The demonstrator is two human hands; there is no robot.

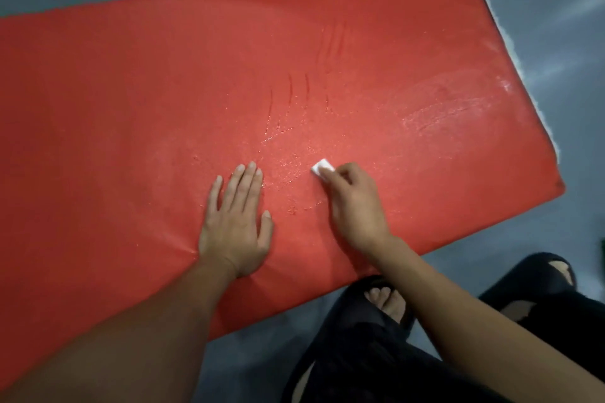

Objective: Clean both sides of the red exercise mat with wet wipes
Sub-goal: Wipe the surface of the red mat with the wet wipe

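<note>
- head view: red mat [163,91] lies flat on the grey floor [556,42].
- left hand [234,222] presses it, fingers straight.
- right hand [352,203] fingers pinch a white wipe [322,167] against the mat's wet middle.

Mat [131,91] surface lies open beyond both hands; far edge perhaps blurred.

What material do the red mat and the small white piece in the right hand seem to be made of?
Red mat: probably vinyl-covered foam, with a pebbled sheen, creases and a dent under the left hand. White piece: likely a folded wet wipe, gripped by the right hand.
</note>
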